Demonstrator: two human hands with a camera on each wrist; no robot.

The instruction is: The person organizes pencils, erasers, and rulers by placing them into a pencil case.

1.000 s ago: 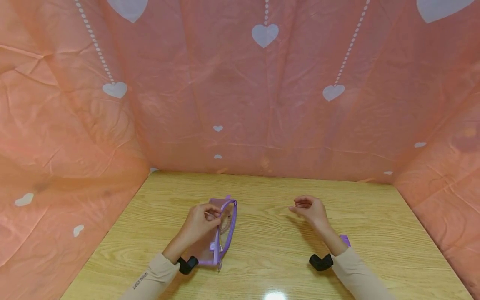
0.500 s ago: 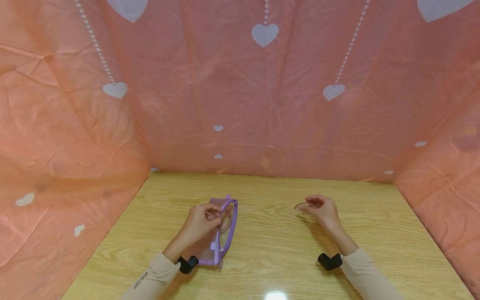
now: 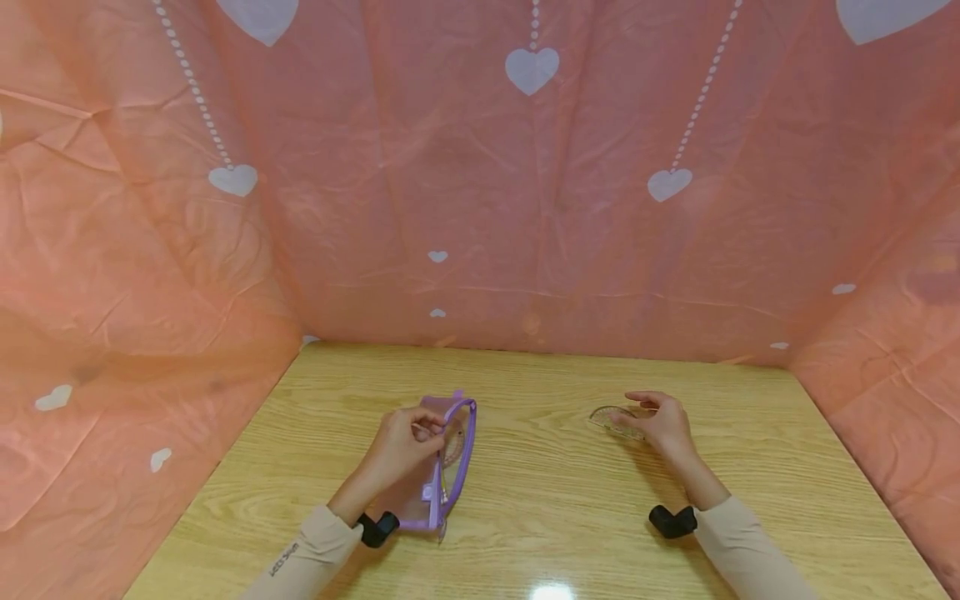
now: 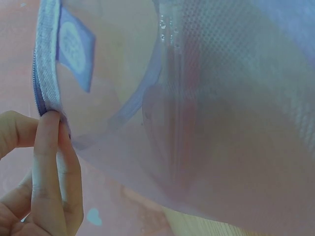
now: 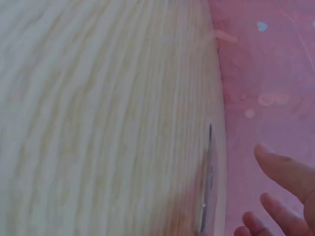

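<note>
My left hand pinches the zipped edge of a see-through purple pencil pouch. The pouch gapes along its purple zip, facing right. Inside its mouth show a clear curved protractor and a thin yellow pencil-like stick. In the left wrist view, fingers grip the zip tape beside a small purple tag. At the right, a clear half-round protractor lies at the tabletop, the thumb of my right hand overlapping it. The other fingers are spread and raised off it.
The wood-grain table runs back to a pink-orange cloth printed with white hearts. The cloth also walls in the left and right sides. A black wrist camera sits on my right wrist, another on the left.
My right hand has moved right, and the protractor has come into sight under it. Its fingers have spread and lifted from the protractor. The left hand and pouch stay where they were.
</note>
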